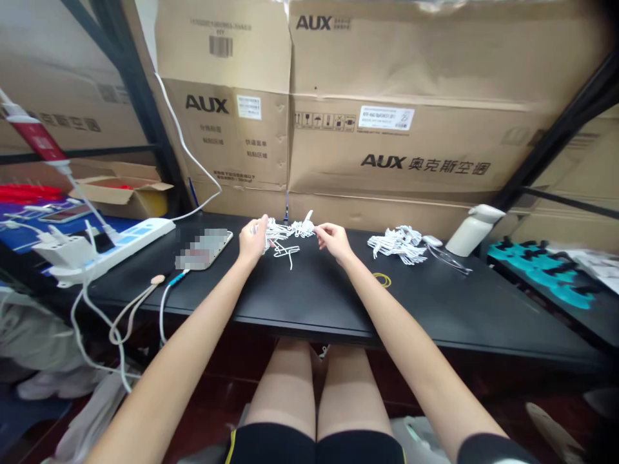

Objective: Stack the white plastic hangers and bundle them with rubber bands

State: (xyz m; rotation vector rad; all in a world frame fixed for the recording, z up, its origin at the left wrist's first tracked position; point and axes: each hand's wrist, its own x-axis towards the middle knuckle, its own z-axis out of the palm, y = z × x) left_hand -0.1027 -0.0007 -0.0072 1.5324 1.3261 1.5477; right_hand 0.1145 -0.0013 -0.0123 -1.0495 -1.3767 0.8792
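A bunch of thin white looped plastic pieces [276, 229] sticks out to the right of my left hand [253, 240], whose fingers are closed around it. Some loose pieces of the same kind [287, 250] hang or lie just below the bunch. My right hand [333, 241] is closed in a pinch at the right edge of a small white cluster [302, 227]. What sits between its thumb and finger is too small to make out. A larger heap of similar white pieces [397, 245] lies on the black table [309, 290] to the right.
Yellow rubber bands [382, 280] lie right of centre. Glasses [447, 258] and a white bottle [474, 231] are at the right, beside teal parts [541, 270]. A phone [204, 250], cables and a white power strip [116, 250] occupy the left. Cardboard boxes [387, 71] stand behind.
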